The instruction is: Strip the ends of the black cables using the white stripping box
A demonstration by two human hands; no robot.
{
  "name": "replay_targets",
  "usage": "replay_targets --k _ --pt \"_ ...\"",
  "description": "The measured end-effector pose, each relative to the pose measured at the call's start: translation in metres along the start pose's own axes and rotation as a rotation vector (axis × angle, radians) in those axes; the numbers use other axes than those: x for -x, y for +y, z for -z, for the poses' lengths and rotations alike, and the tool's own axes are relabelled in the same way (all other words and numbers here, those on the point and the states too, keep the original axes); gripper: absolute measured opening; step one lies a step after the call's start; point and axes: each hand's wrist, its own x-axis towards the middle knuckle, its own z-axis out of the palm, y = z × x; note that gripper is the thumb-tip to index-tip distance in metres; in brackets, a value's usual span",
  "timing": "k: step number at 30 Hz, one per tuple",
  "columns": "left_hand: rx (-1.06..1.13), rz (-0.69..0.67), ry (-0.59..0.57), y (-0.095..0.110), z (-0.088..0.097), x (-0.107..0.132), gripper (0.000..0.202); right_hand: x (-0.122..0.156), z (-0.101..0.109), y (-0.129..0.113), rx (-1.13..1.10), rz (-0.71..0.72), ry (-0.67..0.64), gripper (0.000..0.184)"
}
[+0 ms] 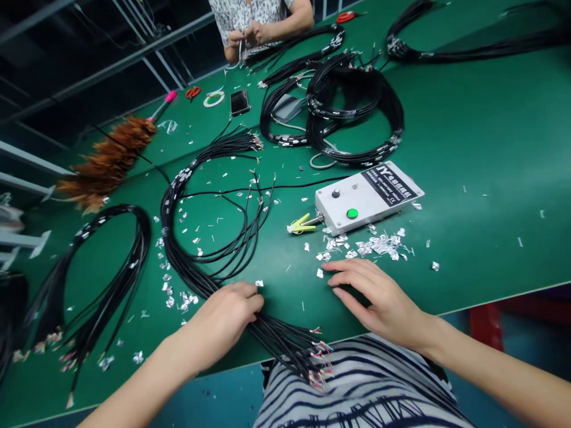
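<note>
My left hand [229, 312] is closed over a bundle of black cables [190, 268], near their stripped ends; its fingertips are partly hidden. From under this hand the cable ends [285, 339] fan out toward the table's front edge, showing thin coloured wires. A few loose cables curve inside the coil. My right hand [379, 300] is open above the green table [482, 238], fingers stretched to the left and holding nothing. Just beyond it lie scraps of silver foil [379, 245]. Behind them sits a white control box [370, 199] with a green button and a yellow-green clip [302, 224] at its left end.
Another cable coil [143, 238] lies at the left, beside a brown feather duster [111, 157]. Larger coils [392, 119] are farther back, near a phone [239, 102], a tape roll [214, 98] and red-handled scissors [193, 93]. Across the table, a person [263, 24] handles a thin pale strip.
</note>
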Motion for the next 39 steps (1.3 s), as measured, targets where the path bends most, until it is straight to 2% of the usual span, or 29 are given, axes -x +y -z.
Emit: replay_targets --k 2,5,10,13,16,25,33,39 --pt "0.119 -0.024 0.047 -0.007 0.007 0.001 0.024 -0.002 -0.001 0.0 -0.026 0.004 0.004 0.017" --pt "0.313 -0.04 0.203 -0.009 0.016 0.0 0.016 -0.007 -0.001 -0.003 -0.128 -0.057 0.003 0.015" --pt "0.425 -0.153 0.435 0.026 0.019 -0.017 0.011 -0.018 -0.001 -0.014 -0.426 -0.308 0.031 0.012" --pt "0.455 -0.229 0.554 0.047 0.016 -0.034 0.011 -0.024 0.0 -0.019 -0.55 -0.404 0.069 0.011" --pt "0.526 -0.206 0.636 0.054 0.011 -0.046 0.01 -0.029 0.005 -0.022 -0.638 -0.468 0.112 0.011" --pt "0.812 -0.018 0.627 0.054 -0.004 -0.051 0.012 -0.039 0.007 -0.017 -0.792 -0.558 0.139 0.013" --pt "1.057 0.058 0.584 0.053 -0.014 -0.055 0.022 -0.045 -0.001 -0.014 -0.813 -0.602 0.152 0.018" --pt "1.117 0.082 0.581 0.054 -0.016 -0.056 0.023 -0.054 -0.004 -0.018 -0.883 -0.664 0.1 0.024"
